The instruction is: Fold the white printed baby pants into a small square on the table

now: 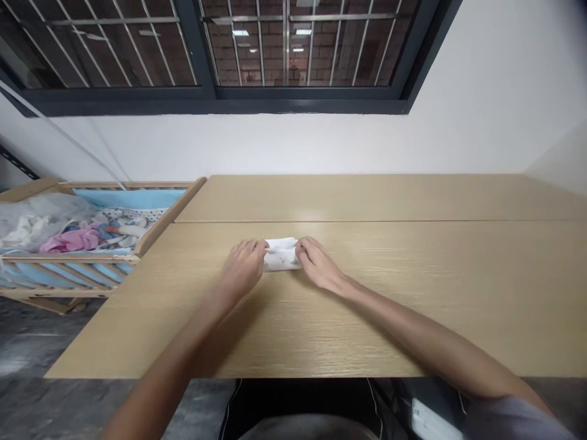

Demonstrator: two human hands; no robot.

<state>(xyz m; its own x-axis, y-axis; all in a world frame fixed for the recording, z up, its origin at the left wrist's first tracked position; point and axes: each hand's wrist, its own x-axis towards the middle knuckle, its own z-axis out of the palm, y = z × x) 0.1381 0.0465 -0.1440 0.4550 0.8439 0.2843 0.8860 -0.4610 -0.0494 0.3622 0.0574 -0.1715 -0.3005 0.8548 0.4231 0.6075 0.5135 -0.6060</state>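
Note:
A small white folded cloth point(281, 259) with a faint printed pattern lies on the wooden table point(413, 293), a little left of the middle of the view. My left hand point(247, 260) grips its left end, fingers curled over the edge. At the opposite end, my right hand point(316, 260) pinches the cloth between thumb and fingers. Along the top the cloth shows a plain white fold, while the print is on the side facing me. My fingers hide both ends, and what kind of cloth it is I cannot tell.
Left of the table stands a wooden crib point(169, 214) with light blue lining, holding a pink cloth point(76, 238), other crumpled clothes and a clear plastic bag point(50, 211). A seam runs across the table. Behind it are a white wall point(302, 143) and a barred window point(302, 101).

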